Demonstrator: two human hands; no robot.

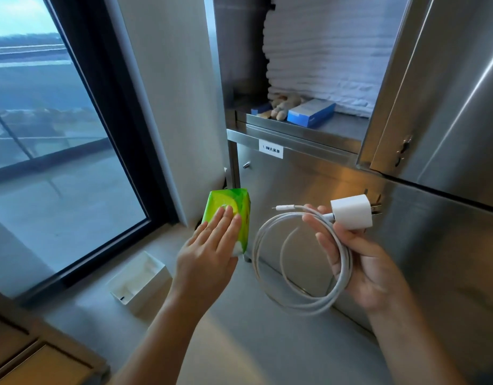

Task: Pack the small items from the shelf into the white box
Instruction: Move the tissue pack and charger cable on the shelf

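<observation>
green packet (228, 201) aloft, gripped by left hand (209, 251), fingers flat and close together across its face, thumb hidden | coiled white cable (267, 245) with white charger (351, 211) in right hand (362, 262), fingers curled round coil | white box (152, 294) open on floor, below-left of packet | blue box (311, 113) on steel shelf (309, 132) above
</observation>
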